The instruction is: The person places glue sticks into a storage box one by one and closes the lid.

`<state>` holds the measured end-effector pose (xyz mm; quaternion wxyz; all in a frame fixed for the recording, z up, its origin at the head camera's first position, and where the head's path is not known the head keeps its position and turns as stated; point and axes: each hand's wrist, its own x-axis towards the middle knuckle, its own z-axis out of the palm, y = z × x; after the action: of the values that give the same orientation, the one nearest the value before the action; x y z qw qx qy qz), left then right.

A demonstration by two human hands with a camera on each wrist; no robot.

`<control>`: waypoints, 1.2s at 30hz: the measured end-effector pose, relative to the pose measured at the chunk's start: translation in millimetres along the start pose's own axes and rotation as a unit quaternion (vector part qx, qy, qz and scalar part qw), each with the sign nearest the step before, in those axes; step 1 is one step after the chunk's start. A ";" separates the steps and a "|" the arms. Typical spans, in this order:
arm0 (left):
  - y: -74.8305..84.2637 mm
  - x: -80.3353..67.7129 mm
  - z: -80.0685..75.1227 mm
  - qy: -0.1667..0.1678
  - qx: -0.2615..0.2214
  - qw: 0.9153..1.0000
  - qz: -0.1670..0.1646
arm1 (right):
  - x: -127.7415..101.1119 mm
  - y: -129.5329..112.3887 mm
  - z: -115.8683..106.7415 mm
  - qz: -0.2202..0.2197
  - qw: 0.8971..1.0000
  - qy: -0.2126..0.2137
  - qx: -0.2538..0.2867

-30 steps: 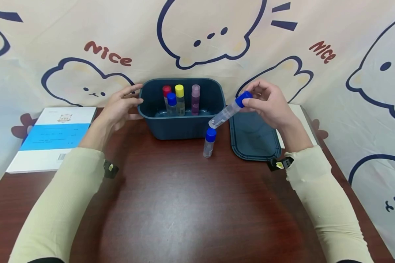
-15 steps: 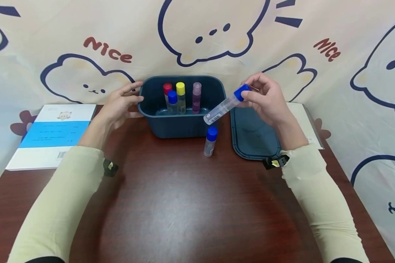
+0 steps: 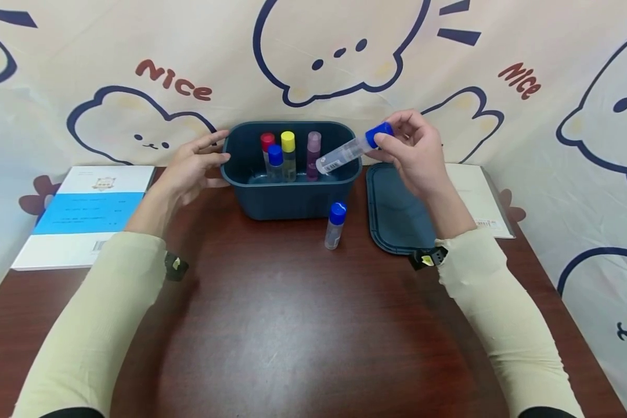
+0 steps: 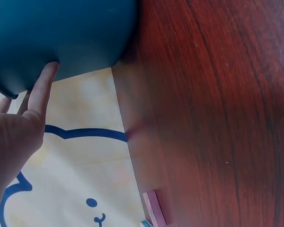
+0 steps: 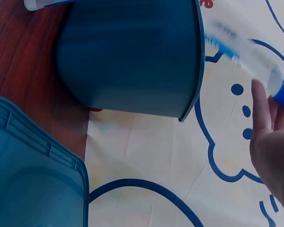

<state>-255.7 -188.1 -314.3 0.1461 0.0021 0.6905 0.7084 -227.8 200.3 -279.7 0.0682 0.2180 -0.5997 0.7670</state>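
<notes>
My right hand (image 3: 413, 148) pinches the blue cap of a clear tube (image 3: 345, 152) and holds it tilted over the right side of a dark teal bin (image 3: 289, 200). The same tube (image 5: 248, 52) shows blurred in the right wrist view above the bin (image 5: 132, 56). Inside the bin stand tubes with red (image 3: 267, 145), yellow (image 3: 288, 152), blue (image 3: 275, 162) and purple (image 3: 313, 152) caps. My left hand (image 3: 193, 165) rests with straight fingers against the bin's left wall (image 4: 61, 38). A short blue-capped tube (image 3: 335, 225) stands on the table in front of the bin.
The bin's teal lid (image 3: 399, 212) lies flat to the right of the bin. A blue and white booklet (image 3: 80, 215) lies at the left of the dark wooden table (image 3: 292, 325). Papers (image 3: 472, 194) lie beyond the lid. A cartoon-printed cloth hangs behind.
My right hand has carried the tilted tube up and to the left, from in front of the bin's right corner to over its opening. The left hand has stayed put.
</notes>
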 end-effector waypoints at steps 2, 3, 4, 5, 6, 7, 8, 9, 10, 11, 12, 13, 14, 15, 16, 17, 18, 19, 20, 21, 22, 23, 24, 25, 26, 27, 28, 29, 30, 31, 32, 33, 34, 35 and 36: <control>0.0 -0.1 0.5 -0.001 -0.002 1.000 -0.002 | 1.3 1.1 2.5 0.003 1.000 0.007 -0.016; 0.0 -0.1 0.6 -0.001 -0.003 1.000 -0.002 | 1.9 1.5 3.8 0.007 1.000 0.008 -0.022; 0.1 -0.1 0.7 -0.002 -0.004 1.000 -0.003 | 2.7 1.9 5.1 0.013 1.000 0.009 -0.027; 0.3 0.1 0.9 -0.002 -0.005 1.000 -0.003 | 3.4 2.3 6.4 0.018 0.999 0.011 -0.034; 0.4 0.3 1.1 -0.003 -0.006 1.000 -0.003 | 4.2 2.5 7.8 0.023 0.999 0.012 -0.039; 0.5 0.4 1.2 -0.003 -0.007 1.000 -0.002 | 4.9 2.9 9.4 0.028 0.998 0.013 -0.046; 0.7 0.4 1.3 -0.003 -0.008 1.000 -0.002 | 5.6 3.4 11.0 0.033 0.998 0.016 -0.055; 0.7 0.5 1.5 -0.004 -0.008 1.000 -0.002 | 6.4 4.1 12.4 0.038 0.997 0.018 -0.063; 0.8 0.5 1.7 -0.004 -0.009 1.000 -0.003 | 7.2 4.9 13.7 0.042 0.996 0.020 -0.072; 0.8 0.6 1.9 -0.004 -0.010 1.000 -0.004 | 7.9 5.8 15.0 0.044 0.996 0.021 -0.080; 0.7 0.7 2.0 -0.004 -0.010 1.000 -0.004 | 8.6 6.7 16.2 0.047 0.995 0.021 -0.087; 0.7 0.8 2.2 -0.004 -0.011 1.000 -0.005 | 9.2 8.0 17.2 0.048 0.994 0.022 -0.096; 0.7 0.8 2.3 -0.004 -0.011 1.000 -0.006 | 9.9 9.2 18.0 0.049 0.993 0.020 -0.102; 0.7 0.9 2.4 -0.005 -0.011 1.000 -0.006 | 10.6 10.6 18.8 0.050 0.993 0.019 -0.105; 0.8 0.9 2.4 -0.006 -0.012 1.000 -0.006 | 11.3 12.0 19.6 0.050 0.993 0.017 -0.109; 0.9 0.8 2.4 -0.007 -0.012 1.000 -0.006 | 12.1 13.4 20.4 0.051 0.992 0.016 -0.113; 1.0 0.6 2.2 -0.008 -0.013 1.000 -0.006 | 12.9 14.7 21.3 0.052 0.992 0.014 -0.117; 1.1 0.4 2.0 -0.008 -0.013 1.000 -0.006 | 13.8 16.1 22.0 0.053 0.991 0.012 -0.122; 1.3 0.2 1.8 -0.008 -0.013 1.000 -0.006 | 14.6 17.3 22.8 0.053 0.990 0.010 -0.129; 1.4 0.0 1.5 -0.009 -0.013 1.000 -0.006 | 15.4 18.5 23.5 0.053 0.989 0.009 -0.135; 1.4 0.0 1.2 -0.009 -0.013 1.000 -0.007 | 16.2 19.5 24.3 0.054 0.988 0.007 -0.143; 1.5 0.1 1.1 -0.010 -0.013 1.000 -0.006 | 17.0 20.4 24.9 0.055 0.987 0.005 -0.150; 1.5 0.2 1.0 -0.010 -0.012 1.000 -0.006 | 17.8 21.2 25.6 0.056 0.986 0.004 -0.155; 1.7 0.4 1.0 -0.011 -0.012 1.000 -0.005 | 18.3 21.8 26.2 0.057 0.986 0.003 -0.159; 1.8 0.5 1.0 -0.012 -0.012 1.000 -0.005 | 18.9 22.3 26.9 0.059 0.985 0.001 -0.161; 2.1 0.5 1.1 -0.013 -0.012 1.000 -0.005 | 19.5 22.6 27.7 0.062 0.985 -0.002 -0.161; 2.3 0.6 1.2 -0.014 -0.013 1.000 -0.004 | 20.1 22.9 28.5 0.064 0.985 -0.004 -0.162; 2.5 0.7 1.4 -0.015 -0.013 1.000 -0.003 | 20.7 23.1 29.2 0.066 0.984 -0.006 -0.163; 2.6 0.8 1.6 -0.016 -0.012 1.000 -0.002 | 21.3 23.3 30.0 0.068 0.984 -0.008 -0.163; 2.7 0.8 1.7 -0.016 -0.011 1.000 -0.003 | 21.8 23.7 30.6 0.071 0.984 -0.010 -0.165; 2.7 0.8 1.8 -0.016 -0.011 1.000 -0.003 | 22.4 24.2 31.4 0.076 0.983 -0.012 -0.169; 2.7 0.7 1.8 -0.016 -0.010 1.000 -0.004 | 22.8 24.9 32.1 0.081 0.981 -0.014 -0.175; 2.5 0.7 1.7 -0.017 -0.009 1.000 -0.005 | 23.3 25.9 32.8 0.086 0.980 -0.015 -0.180; 2.4 0.5 1.7 -0.017 -0.007 1.000 -0.006 | 23.7 26.8 33.6 0.091 0.979 -0.019 -0.183; 2.2 0.3 1.6 -0.016 -0.005 1.000 -0.007 | 24.2 27.9 34.4 0.098 0.977 -0.021 -0.188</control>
<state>-256.1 -186.5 -312.2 0.1621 0.0085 0.6845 0.7107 -251.0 156.2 -288.1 0.0196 0.1578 -0.7528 0.6388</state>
